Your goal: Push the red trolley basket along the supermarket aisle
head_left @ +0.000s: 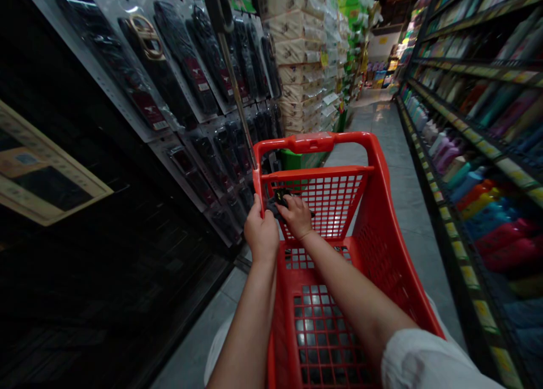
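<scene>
A red plastic shopping cart [384,180] with grid walls stands in front of me. My left hand [262,230] is closed on the cart's left rim, near its far corner. Inside the basket, by the same side, my right hand [298,215] has its fingers curled on a small black piece [280,195]. That piece is partly hidden by the fingers, so its kind is unclear; it lies close to the rim. A thin metal pole [238,95] with a dark upper part rises from the cart's left far corner.
Packaged belts [182,67] hang on a wall rack at the left. Stacked wrapped packs [297,67] stand beyond the cart. Shelves of bottles [449,151] line the right side. A grey tiled aisle [373,123] runs ahead between them.
</scene>
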